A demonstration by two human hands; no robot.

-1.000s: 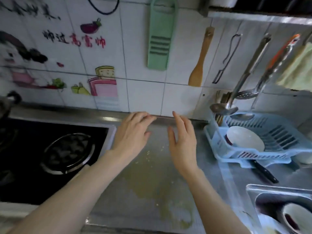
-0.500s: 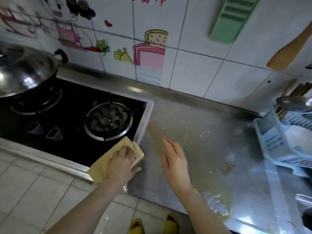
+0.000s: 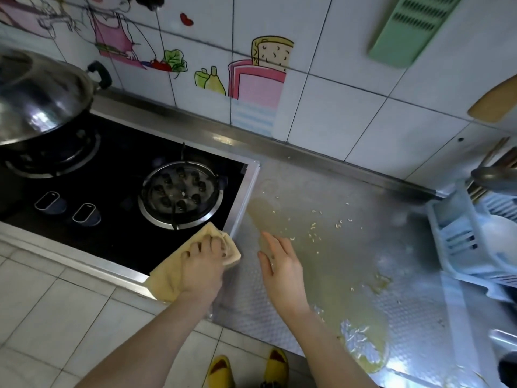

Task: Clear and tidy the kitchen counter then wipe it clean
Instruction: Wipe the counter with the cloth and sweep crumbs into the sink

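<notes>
Your counter [image 3: 349, 191] is embossed steel, smeared with a yellowish film and pale crumbs [image 3: 313, 225]. Your left hand [image 3: 204, 264] presses palm-down, fingers clenched into a soft crumpled yellow cloth [image 3: 167, 273] at the glossy black stove's [image 3: 117, 163] front right corner. Your right hand [image 3: 282, 264] hovers flat, fingers spread, empty, just beside the cloth over the smear.

The left hand [image 3: 205, 264] pressed palm-down, fingers curled and gripping; the right hand [image 3: 282, 268] hovered just right, fingers loosely spread.
</notes>
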